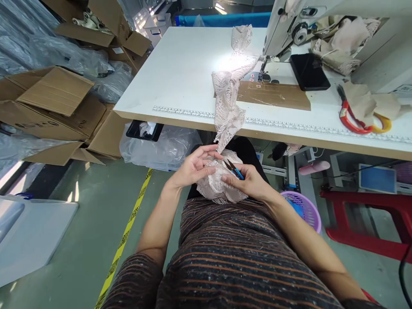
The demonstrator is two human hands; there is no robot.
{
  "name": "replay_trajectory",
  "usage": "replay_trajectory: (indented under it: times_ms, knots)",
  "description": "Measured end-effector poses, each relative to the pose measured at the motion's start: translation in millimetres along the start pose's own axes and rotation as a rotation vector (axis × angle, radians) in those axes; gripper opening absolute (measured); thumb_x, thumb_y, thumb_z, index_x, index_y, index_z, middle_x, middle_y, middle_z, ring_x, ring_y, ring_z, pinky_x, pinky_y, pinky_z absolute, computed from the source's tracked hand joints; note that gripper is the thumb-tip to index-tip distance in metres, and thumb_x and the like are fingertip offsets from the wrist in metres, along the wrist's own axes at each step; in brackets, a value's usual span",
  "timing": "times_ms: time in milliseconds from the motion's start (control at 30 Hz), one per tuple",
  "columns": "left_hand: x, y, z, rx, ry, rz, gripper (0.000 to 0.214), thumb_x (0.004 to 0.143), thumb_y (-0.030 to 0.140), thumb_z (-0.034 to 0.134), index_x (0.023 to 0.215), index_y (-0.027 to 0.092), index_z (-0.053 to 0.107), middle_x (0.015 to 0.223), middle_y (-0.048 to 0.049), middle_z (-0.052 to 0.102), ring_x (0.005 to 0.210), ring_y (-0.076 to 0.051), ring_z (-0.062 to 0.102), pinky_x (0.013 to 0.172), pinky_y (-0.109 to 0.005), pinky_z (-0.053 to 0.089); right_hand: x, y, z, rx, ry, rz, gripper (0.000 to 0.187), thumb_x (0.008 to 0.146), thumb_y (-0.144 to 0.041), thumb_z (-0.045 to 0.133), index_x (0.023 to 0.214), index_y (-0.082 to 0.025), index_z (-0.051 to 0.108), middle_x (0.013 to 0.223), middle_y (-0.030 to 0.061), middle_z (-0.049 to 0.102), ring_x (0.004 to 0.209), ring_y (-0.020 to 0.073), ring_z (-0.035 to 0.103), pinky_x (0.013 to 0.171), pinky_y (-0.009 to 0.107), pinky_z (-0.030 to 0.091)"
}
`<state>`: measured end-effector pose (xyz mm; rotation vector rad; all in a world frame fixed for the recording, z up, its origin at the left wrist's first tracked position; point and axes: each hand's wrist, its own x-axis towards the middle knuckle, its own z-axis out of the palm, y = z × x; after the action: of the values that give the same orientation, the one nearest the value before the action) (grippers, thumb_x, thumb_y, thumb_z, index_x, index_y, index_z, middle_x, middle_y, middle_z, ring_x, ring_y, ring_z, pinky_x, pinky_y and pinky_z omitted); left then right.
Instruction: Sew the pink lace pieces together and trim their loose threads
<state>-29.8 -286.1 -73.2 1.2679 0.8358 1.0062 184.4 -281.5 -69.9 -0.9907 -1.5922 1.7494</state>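
Observation:
A long strip of pale pink lace (228, 98) runs from the sewing machine (289, 25) over the white table (180, 73) edge and down into my lap, where it bunches up. My left hand (195, 165) grips the bunched lace with its fingers curled over it. My right hand (249, 182) holds small blue-handled thread snips (234, 168), their points resting on the lace between my hands.
Red-handled scissors (349, 113) and beige fabric scraps lie at the table's right, a black phone (309, 71) by the machine. Cardboard boxes (54, 103) and plastic bags crowd the left floor. A purple basket (305, 208) and red stool (370, 223) stand to my right under the table.

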Motion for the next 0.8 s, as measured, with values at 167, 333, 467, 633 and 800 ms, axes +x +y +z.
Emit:
replay_trajectory:
  times_ms: [167,333,467,633,800]
  knots:
    - [3,11,-2.4,0.111,-0.167,-0.144,0.058,0.082,0.025,0.078,0.135,0.021,0.056,0.124,-0.0124,0.064,0.065,-0.005,0.053,0.057,-0.019,0.046,-15,3,-2,0.044,0.014,0.049,0.046,0.077,-0.062,0.073,0.075,-0.017,0.062,0.067,-0.0033,0.050,0.060,0.0099,0.039,0.057,0.025,0.035]
    - [21,4,-3.1,0.422,0.049,-0.039,0.034,0.080,0.030,0.077,0.110,0.017,0.068,0.105,-0.0068,0.067,0.072,-0.009,0.058,0.063,-0.023,0.048,-20,26,-19,-0.298,0.242,0.013,0.042,0.084,-0.060,0.063,0.077,-0.018,0.062,0.069,-0.0009,0.053,0.061,0.0130,0.045,0.059,0.027,0.037]
    - [32,-5,-2.1,0.719,0.316,0.079,0.025,0.078,0.036,0.079,0.071,0.018,0.063,0.077,0.0005,0.059,0.070,-0.011,0.055,0.067,-0.025,0.047,-18,38,-35,-0.709,0.531,-0.111,0.039,0.083,-0.055,0.067,0.099,-0.019,0.069,0.094,0.0086,0.066,0.074,0.0200,0.057,0.067,0.033,0.045]
    - [37,-10,13.0,0.704,0.518,0.212,0.028,0.081,0.044,0.076,0.077,0.019,0.065,0.069,0.0030,0.057,0.061,-0.010,0.050,0.059,-0.024,0.043,-10,28,-37,-0.614,0.544,-0.258,0.028,0.091,-0.045,0.060,0.096,-0.020,0.069,0.094,0.0102,0.070,0.085,0.0228,0.065,0.076,0.035,0.052]
    - [45,-18,21.3,0.841,0.577,0.177,0.027,0.082,0.040,0.076,0.097,0.019,0.070,0.064,0.0062,0.050,0.057,-0.010,0.047,0.058,-0.024,0.040,-2,9,-26,-0.473,0.506,-0.321,0.017,0.091,-0.032,0.058,0.088,-0.020,0.068,0.086,0.0060,0.071,0.078,0.0180,0.064,0.073,0.030,0.051]
